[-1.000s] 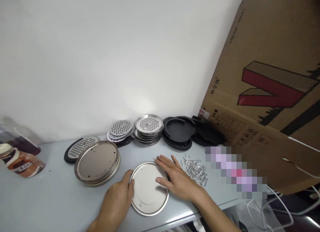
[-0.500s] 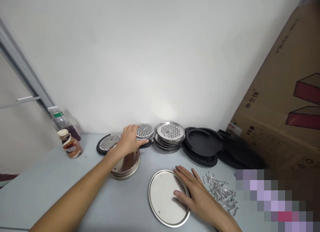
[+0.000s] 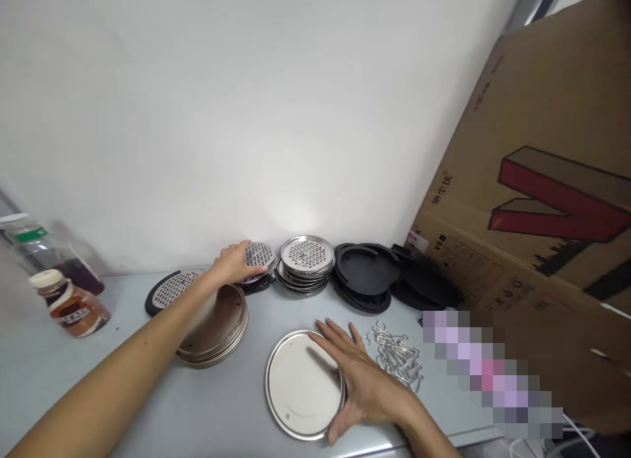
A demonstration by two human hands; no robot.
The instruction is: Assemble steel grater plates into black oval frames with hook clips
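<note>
My left hand (image 3: 233,263) reaches to the back of the table. Its thumb and fingers close on the left edge of a round metal grater plate (image 3: 260,253) lying on a small pile; some fingertips are hidden. Under my left forearm is a stack of round metal plates (image 3: 217,326), the top one brownish. My right hand (image 3: 362,379) is open beside a round, rimmed silver plate (image 3: 300,386) at the front. Its fingers spread over the plate's right side, and the thumb lies near the lower right rim.
Another grater plate in a black ring (image 3: 172,290) sits at left. Stacked grater plates (image 3: 306,255) and black round trays (image 3: 367,271) line the wall. Wire hooks (image 3: 394,356) lie at right. A brown-labelled bottle (image 3: 71,307), a green-banded bottle (image 3: 37,244) and a large cardboard box (image 3: 557,116) flank them.
The view has turned right, so everything appears further left. My right thumb has moved from above the silver plate to its lower right rim. My left hand remains at the grater plate.
</note>
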